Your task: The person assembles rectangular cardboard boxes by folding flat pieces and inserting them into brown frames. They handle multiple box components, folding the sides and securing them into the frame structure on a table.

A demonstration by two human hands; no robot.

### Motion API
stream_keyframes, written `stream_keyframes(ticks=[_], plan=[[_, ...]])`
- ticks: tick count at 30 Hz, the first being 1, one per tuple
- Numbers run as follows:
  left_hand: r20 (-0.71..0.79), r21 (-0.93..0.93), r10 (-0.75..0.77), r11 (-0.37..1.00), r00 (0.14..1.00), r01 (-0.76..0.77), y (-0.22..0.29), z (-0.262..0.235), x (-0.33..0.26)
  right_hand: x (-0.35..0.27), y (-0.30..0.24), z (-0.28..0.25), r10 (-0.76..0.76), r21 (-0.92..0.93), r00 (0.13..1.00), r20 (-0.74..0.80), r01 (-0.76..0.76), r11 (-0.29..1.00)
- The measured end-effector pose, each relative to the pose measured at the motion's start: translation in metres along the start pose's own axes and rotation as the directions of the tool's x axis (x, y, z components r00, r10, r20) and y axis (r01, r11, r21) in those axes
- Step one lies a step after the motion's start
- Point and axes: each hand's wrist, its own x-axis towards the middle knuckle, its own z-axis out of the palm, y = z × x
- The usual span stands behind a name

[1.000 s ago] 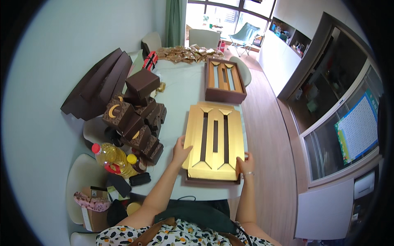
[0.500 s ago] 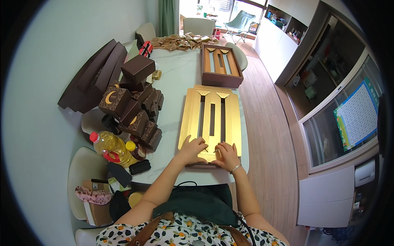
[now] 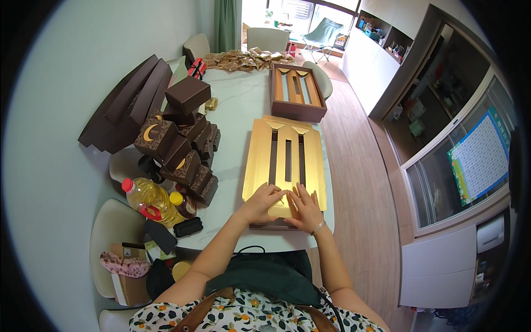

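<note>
A gold cardboard insert [image 3: 260, 160] with long slots lies over a dark brown box [image 3: 266, 226] on the table before me. My left hand [image 3: 261, 202] is closed on the insert's near end, its fingertips over a folded part. Beside it my right hand [image 3: 304, 210] rests on the same end, fingers stretched and slightly spread. The two hands' fingertips nearly meet above the near fold. Part of that end is hidden under my fingers.
Farther back stands a brown box [image 3: 298, 110] with a slotted insert. Stacked brown boxes [image 3: 188, 97], an oil bottle [image 3: 145, 198] and a black case [image 3: 188, 226] line the left side. Small wrapped packets [image 3: 238, 60] cover the far end of the white table [image 3: 232, 105].
My right fingers have stretched forward and inward over the insert's near end. My left hand has shifted slightly right, and the near fold shows differently between the hands.
</note>
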Motion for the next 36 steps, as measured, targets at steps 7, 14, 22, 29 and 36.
stream_keyframes(ticks=[7,14,22,29,36], plan=[[-0.056,-0.001,0.071,0.998,0.996,-0.071,-0.007,0.003,0.008,0.026,-0.001,-0.008,-0.024,-0.058,0.987,0.157,0.033,0.998],[-0.042,0.005,0.064,0.998,0.997,-0.064,-0.016,0.007,0.010,0.025,0.011,0.012,-0.123,-0.088,0.992,0.025,0.125,0.988],[-0.168,0.194,0.076,0.980,0.983,-0.043,-0.012,0.017,0.019,0.032,0.011,0.009,-0.242,-0.234,0.933,-0.268,0.181,0.955],[-0.258,0.475,0.171,0.879,0.951,-0.029,-0.015,0.026,0.023,0.038,0.013,0.013,-0.296,-0.326,0.853,-0.430,0.159,0.932],[-0.192,0.452,0.132,0.891,0.972,-0.032,-0.016,0.023,0.015,0.033,0.015,0.001,-0.127,-0.290,0.964,-0.232,0.056,0.955]])
